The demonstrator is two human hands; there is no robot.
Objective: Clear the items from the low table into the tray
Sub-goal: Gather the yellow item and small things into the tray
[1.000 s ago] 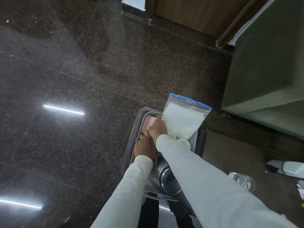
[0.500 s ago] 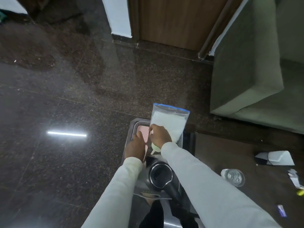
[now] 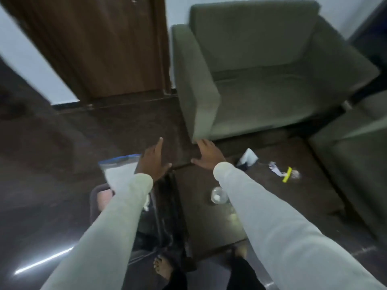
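The frame is blurred by motion. The tray point(image 3: 93, 197) sits on the floor at lower left, mostly hidden under my left sleeve. A clear zip bag point(image 3: 119, 172) with a blue seal and white contents stands in it, beside something pink. My left hand point(image 3: 154, 162) is open above the tray's far end, fingers spread, holding nothing. My right hand point(image 3: 207, 154) is open over the far left corner of the dark low table point(image 3: 272, 206). On the table lie a clear glass point(image 3: 218, 195), a white carton point(image 3: 248, 159), crumpled paper point(image 3: 275, 170) and a yellow item point(image 3: 287, 174).
A green armchair point(image 3: 261, 80) stands just behind the table, and a second green seat point(image 3: 356, 164) is on the right. A wooden door point(image 3: 109, 49) is at the back left. My bare foot point(image 3: 162, 268) is between tray and table on the dark glossy floor.
My right hand has let go of the zip bag, which now stands in the tray. Both hands have lifted out of the tray and swung right toward the table; the view turned right too.
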